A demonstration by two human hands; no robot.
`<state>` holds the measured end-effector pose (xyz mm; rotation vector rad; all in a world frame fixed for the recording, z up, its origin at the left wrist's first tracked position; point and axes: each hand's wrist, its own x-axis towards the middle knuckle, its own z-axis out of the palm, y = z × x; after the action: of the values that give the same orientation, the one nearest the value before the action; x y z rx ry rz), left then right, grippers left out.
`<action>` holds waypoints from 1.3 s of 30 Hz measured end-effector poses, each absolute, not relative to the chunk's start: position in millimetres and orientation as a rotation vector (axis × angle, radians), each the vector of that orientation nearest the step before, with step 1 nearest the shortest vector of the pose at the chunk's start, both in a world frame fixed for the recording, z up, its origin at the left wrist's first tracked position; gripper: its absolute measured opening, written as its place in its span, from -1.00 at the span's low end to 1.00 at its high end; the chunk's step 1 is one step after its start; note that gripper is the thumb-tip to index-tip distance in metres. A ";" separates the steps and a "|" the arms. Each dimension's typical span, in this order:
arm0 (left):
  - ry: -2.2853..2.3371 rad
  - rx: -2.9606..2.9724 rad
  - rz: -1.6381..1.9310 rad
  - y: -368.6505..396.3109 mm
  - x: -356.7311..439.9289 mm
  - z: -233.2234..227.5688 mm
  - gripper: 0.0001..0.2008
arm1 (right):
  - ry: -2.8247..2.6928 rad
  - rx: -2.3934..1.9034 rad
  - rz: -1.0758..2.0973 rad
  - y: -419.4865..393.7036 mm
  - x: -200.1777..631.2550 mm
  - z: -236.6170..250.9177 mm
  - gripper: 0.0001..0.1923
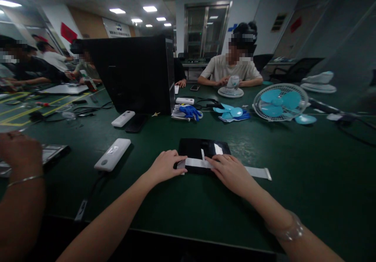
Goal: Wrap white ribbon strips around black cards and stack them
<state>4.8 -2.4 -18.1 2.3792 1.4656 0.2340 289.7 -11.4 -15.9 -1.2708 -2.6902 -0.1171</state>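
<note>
In front of me a flat black glossy panel lies on the green table, with a pale flat ribbon cable stretched across it. The cable's left end is held between the thumb and index finger of my left hand. Farther along, the fingers of my right hand grip the cable near the panel's middle and cover part of it. Beyond my right hand the cable runs out onto the table, ending in a white connector. A small white strip stands out against the panel just by my right fingertips.
A large black computer case stands at the back left. White handheld devices lie left of my hands, near another person's arm. Blue gloves, fan blades and a fan head lie behind. A person sits opposite.
</note>
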 end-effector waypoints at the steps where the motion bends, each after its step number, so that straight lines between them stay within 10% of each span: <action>1: 1.467 2.379 0.231 -2.1 4.8 -18.9 -0.42 | -2.703 -1.253 -0.093 -12.5 288.8 -15.8 -0.57; 39: 1.717 2.324 0.935 4.1 -5.5 -16.2 -0.55 | -2.756 -1.471 0.319 -12.7 304.5 -10.0 -0.33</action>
<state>-5.5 4.1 -16.2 2.3237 1.7165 0.9345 304.5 -12.7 -10.0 -1.4711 -2.7562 0.3193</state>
